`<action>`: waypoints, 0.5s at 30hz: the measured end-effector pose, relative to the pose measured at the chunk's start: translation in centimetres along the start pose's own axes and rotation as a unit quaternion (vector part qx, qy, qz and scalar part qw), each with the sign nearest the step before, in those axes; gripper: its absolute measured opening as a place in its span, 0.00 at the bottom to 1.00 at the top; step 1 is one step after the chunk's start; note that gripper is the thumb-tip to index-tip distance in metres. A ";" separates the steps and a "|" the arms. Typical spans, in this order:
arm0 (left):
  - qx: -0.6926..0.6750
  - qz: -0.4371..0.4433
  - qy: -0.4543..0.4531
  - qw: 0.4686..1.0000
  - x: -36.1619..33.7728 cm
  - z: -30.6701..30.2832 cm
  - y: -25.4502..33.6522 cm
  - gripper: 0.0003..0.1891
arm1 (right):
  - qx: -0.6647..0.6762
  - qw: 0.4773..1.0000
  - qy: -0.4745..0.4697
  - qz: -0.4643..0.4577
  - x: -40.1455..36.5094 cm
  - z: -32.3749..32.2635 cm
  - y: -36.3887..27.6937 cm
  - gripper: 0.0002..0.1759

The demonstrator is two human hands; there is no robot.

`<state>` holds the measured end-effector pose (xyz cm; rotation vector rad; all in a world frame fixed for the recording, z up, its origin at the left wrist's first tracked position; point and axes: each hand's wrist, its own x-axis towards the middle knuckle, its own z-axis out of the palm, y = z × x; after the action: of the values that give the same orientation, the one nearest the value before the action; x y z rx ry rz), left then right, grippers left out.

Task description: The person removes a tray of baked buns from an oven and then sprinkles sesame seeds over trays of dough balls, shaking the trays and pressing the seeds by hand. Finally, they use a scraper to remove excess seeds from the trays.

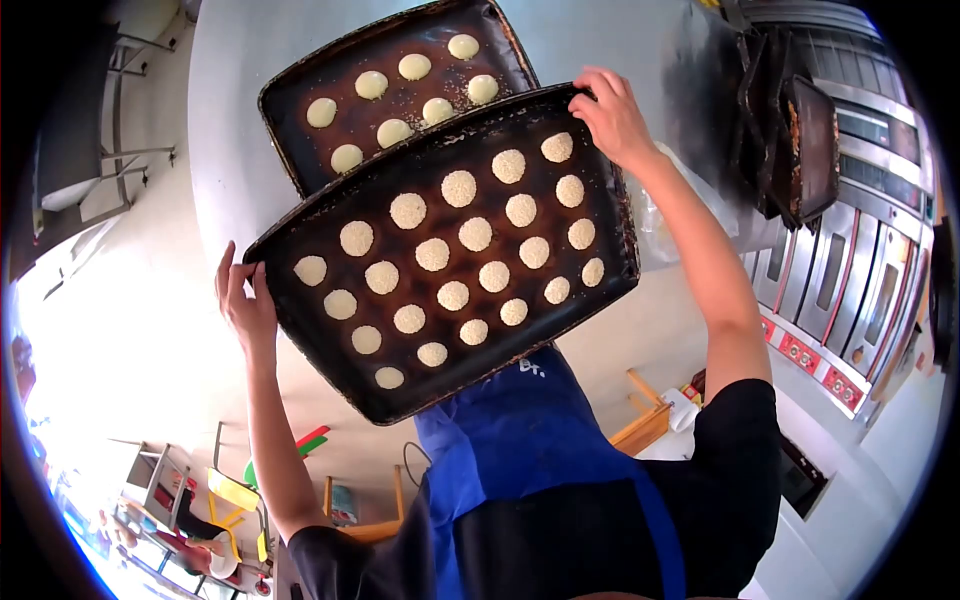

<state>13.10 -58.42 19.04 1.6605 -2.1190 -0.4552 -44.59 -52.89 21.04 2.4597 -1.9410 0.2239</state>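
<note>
In both hands I hold a dark baking tray [300,235], tilted in front of my blue apron. Rows of pale, seed-covered dough rounds [474,234] lie on it. My left hand [245,300] pinches its left corner, and my right hand [612,115] has its fingers closed over the upper right corner. Just beyond, a second dark baking tray [310,160] rests on the metal table, its near part hidden behind the held one. Smooth, pale dough rounds [414,67] and scattered seeds show on that tray.
The grey metal table [235,120] stretches ahead. Dark trays [790,140] stand at the right, by a steel oven [825,260] with red control panels. A clear plastic bag [665,215] lies near my right forearm. Wooden stool parts [640,425] are behind me.
</note>
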 end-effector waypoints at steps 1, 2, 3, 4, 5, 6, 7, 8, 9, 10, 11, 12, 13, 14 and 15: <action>0.002 -0.003 0.002 1.000 0.1 0.5 -0.3 0.04 | 0.001 1.000 0.001 -0.003 0.5 0.4 0.0 0.03; -0.003 -0.021 -0.015 1.000 0.3 0.8 -0.4 0.04 | 0.004 1.000 0.016 -0.002 1.0 0.7 0.0 0.03; -0.010 -0.037 -0.033 0.999 0.4 0.9 -0.4 0.05 | 0.005 1.000 0.030 0.002 1.2 1.0 -0.1 0.02; 0.006 -0.079 -0.064 0.995 0.2 0.8 -0.2 0.05 | 0.004 1.000 0.031 0.005 1.2 1.7 0.1 0.02; 0.006 -0.077 -0.066 0.995 0.1 0.9 -0.1 0.05 | 0.005 1.000 0.019 0.006 1.0 2.9 0.6 0.02; 0.032 -0.047 -0.045 0.997 0.0 1.0 0.0 0.05 | 0.006 1.000 0.006 0.008 0.9 3.5 0.7 0.02; 0.058 -0.019 -0.023 0.998 -0.2 1.1 0.1 0.05 | 0.007 1.000 0.004 0.010 0.7 4.0 0.9 0.02; 0.058 -0.018 -0.025 0.998 -0.2 1.1 0.2 0.05 | -0.003 0.999 0.034 -0.001 0.7 4.3 0.8 0.03; 0.068 -0.030 -0.023 0.997 -0.2 1.2 0.3 0.04 | -0.014 0.998 0.064 -0.012 0.6 4.5 0.8 0.03; 0.077 -0.041 -0.021 0.996 -0.3 1.3 0.4 0.05 | -0.015 0.998 0.063 -0.011 0.6 4.7 0.7 0.03; 0.077 -0.041 -0.022 0.996 -0.4 1.4 0.6 0.05 | -0.007 0.996 0.083 -0.009 0.5 4.9 0.7 0.04; 0.097 -0.062 -0.041 0.992 -0.5 1.3 0.8 0.05 | 0.000 0.995 0.103 -0.007 0.4 5.0 0.7 0.05; 0.118 -0.083 -0.061 0.988 -0.6 1.3 0.9 0.07 | 0.000 0.995 0.102 -0.006 0.1 4.9 0.6 0.05; 0.117 -0.082 -0.062 0.988 -0.9 1.4 1.1 0.07 | 0.013 0.993 0.117 0.011 -0.2 4.7 0.6 0.07; 0.040 -0.086 -0.003 0.995 -1.4 1.6 1.3 0.08 | 0.025 0.990 0.133 0.028 -0.6 4.3 0.7 0.10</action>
<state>11.47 -56.73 18.16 1.8996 -2.0323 -0.4319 -44.94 -52.82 16.69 2.2649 -1.9117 0.5750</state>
